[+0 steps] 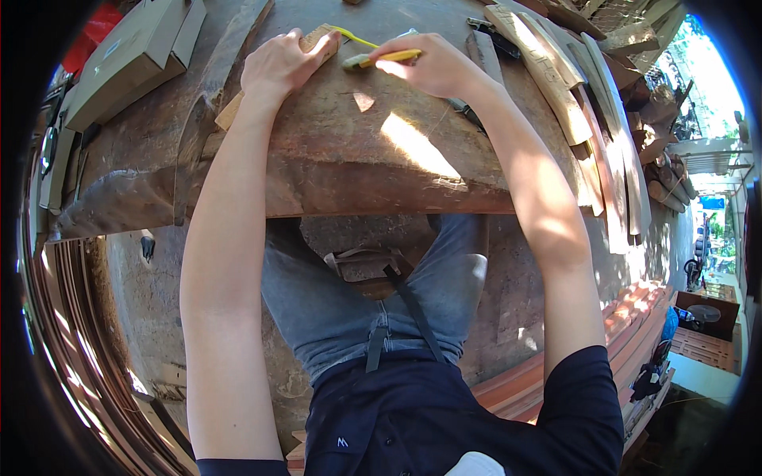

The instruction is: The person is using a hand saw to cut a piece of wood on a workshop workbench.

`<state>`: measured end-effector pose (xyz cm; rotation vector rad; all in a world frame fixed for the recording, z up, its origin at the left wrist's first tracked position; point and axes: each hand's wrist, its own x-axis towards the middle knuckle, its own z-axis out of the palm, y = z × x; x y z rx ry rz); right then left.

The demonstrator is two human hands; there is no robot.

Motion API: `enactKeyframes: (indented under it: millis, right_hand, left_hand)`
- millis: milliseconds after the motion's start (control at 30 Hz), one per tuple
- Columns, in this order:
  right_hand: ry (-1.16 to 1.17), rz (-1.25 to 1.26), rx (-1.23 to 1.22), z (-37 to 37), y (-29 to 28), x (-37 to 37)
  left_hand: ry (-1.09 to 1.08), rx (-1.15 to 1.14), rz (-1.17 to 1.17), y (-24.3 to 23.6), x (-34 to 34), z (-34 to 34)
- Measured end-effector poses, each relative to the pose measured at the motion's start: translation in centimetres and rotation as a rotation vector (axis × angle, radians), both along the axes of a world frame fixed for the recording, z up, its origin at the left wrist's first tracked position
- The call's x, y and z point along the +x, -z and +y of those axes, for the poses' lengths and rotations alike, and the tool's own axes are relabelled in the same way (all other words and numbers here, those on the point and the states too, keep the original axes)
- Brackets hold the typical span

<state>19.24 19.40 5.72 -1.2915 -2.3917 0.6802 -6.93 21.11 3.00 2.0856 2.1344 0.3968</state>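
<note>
My left hand is closed round a pale wooden strip lying on the worn wooden bench. The strip's lower end comes out beneath my wrist. In my right hand is a slim yellow-handled tool, held sideways with its dull greenish-grey tip towards the strip, a small gap apart. The tip is too small to tell its kind. A thin curved yellow strip lies between the two hands. Below them sits a small triangular wood offcut.
A cardboard box stands at the bench's left, with a long dark board beside it. Several wood slats lie along the right side. Reddish planks are stacked at the lower right, and long brown strips at the lower left.
</note>
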Motion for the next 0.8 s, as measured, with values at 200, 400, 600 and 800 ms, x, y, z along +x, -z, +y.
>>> enactKeyframes:
  millis: [200, 400, 600, 800]
  right_hand:
    - [-0.096, 0.032, -0.070, -3.6, -1.0, 2.4]
    - [-0.025, -0.012, 0.046, -3.8, -5.5, 1.8]
    - [-0.095, 0.002, 0.046, -1.7, -1.7, -2.6]
    - [-0.230, -0.039, 0.020, -4.9, -3.0, 0.8]
  left_hand:
    - [-0.009, 0.043, 0.013, 0.5, -0.5, -0.2]
    - [0.007, 0.042, 0.033, 0.5, 0.0, -0.2]
    - [0.045, 0.030, 0.036, 0.8, -0.8, 0.3]
    - [0.019, 0.007, 0.040, 0.1, -0.2, -0.1]
